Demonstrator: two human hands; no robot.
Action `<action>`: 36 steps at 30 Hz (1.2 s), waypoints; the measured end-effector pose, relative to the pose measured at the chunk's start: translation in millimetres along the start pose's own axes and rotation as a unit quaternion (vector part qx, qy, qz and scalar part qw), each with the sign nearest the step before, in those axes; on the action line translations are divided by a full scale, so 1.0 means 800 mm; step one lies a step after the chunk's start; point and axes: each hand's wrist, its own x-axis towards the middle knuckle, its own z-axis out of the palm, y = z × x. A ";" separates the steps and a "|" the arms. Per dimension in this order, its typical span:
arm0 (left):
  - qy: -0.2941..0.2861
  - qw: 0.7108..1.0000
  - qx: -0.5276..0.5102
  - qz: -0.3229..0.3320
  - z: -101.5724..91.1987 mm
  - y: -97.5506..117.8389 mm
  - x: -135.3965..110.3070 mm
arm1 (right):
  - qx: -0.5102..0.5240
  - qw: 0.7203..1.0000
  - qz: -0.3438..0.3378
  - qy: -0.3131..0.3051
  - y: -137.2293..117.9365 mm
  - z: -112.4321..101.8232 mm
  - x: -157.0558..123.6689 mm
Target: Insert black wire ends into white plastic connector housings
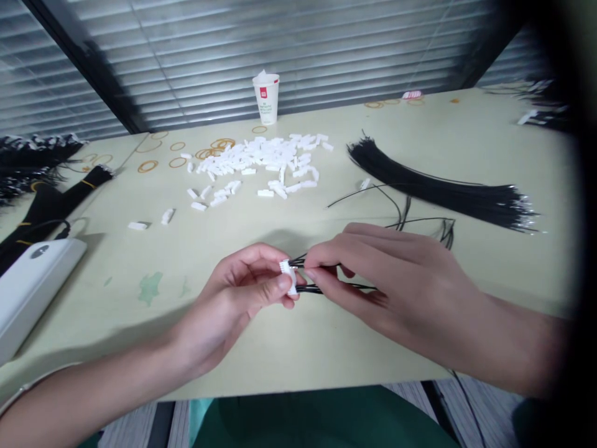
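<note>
Where the two hands meet above the near edge of the desk (326,348), a small white connector housing (288,274) is held in the left hand (233,298). It is pinched between thumb and forefinger, with the other fingers curled beneath. Its long axis is set crosswise to the near edge; whether it stands upright or leans away cannot be told.

A few thin black wires (312,289) are pinched by the right hand (392,280), thumb and forefinger pressed together on them, the remaining fingers extended loosely. The wires run roughly parallel to the near edge, at right angles to the housing, and their left ends meet its right-hand face. The right fingertips lie just beside the housing; whether the wire ends are seated cannot be determined.

Elsewhere, these are noted:
- a pile of white housings (261,158) toward the far edge
- a paper cup (266,96) behind it
- rubber bands (148,166) toward the far left corner
- a long wire bundle (443,193) on the right half
- a white device (32,280) at the left edge
</note>
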 end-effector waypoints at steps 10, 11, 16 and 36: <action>-0.013 1.000 0.008 0.015 -0.002 0.000 0.000 | -0.035 0.998 -0.054 -0.004 0.003 -0.003 -0.002; -0.015 1.000 0.008 0.016 -0.003 0.000 0.000 | -0.037 0.998 -0.060 0.000 0.003 -0.003 -0.002; -0.016 1.000 0.008 0.020 -0.003 0.000 -0.001 | -0.052 0.995 -0.082 0.021 0.001 -0.002 0.000; -0.005 0.999 0.027 0.032 -0.001 -0.001 -0.001 | -0.095 0.994 -0.059 -0.012 0.000 -0.002 0.001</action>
